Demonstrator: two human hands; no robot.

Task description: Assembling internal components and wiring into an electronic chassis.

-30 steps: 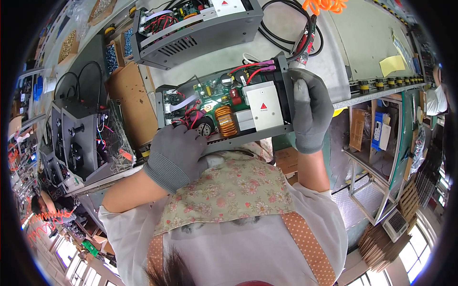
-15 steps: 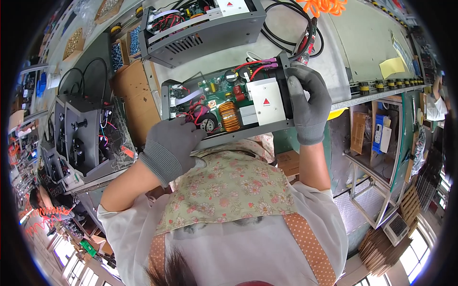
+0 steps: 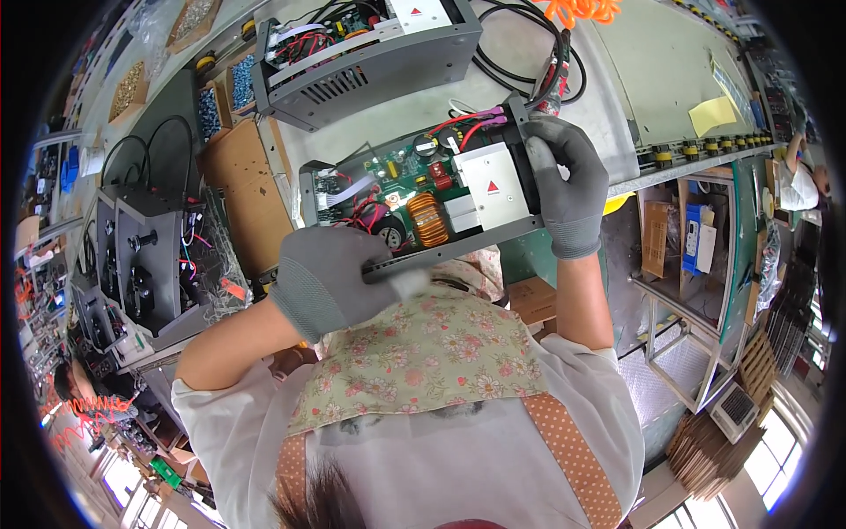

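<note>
An open dark-grey metal device case (image 3: 471, 246) is tilted toward me above the bench edge. Inside it show a green circuit board (image 3: 407, 181), an orange-copper wound coil (image 3: 427, 219), a white cover plate (image 3: 493, 187) with a red triangle label, and red and purple wires. My gloved right hand (image 3: 566, 183) is closed on the right end panel, thumb at its inner side. My gloved left hand (image 3: 333, 275) closes around the near wall at the left corner, beside a round black part (image 3: 388, 231). Its thumb, blurred, lies below the wall.
A second open grey case (image 3: 370, 75) stands behind on the bench. Black cable (image 3: 577, 75) and an orange coiled hose (image 3: 582, 11) lie right of it. Open boxes of blue parts (image 3: 242, 84), a cardboard piece (image 3: 242, 189) and another grey unit (image 3: 141, 256) are at left.
My left hand has moved right along the near wall, its thumb swinging right below it. My right hand keeps its hold on the end panel. The view has shifted slightly.
</note>
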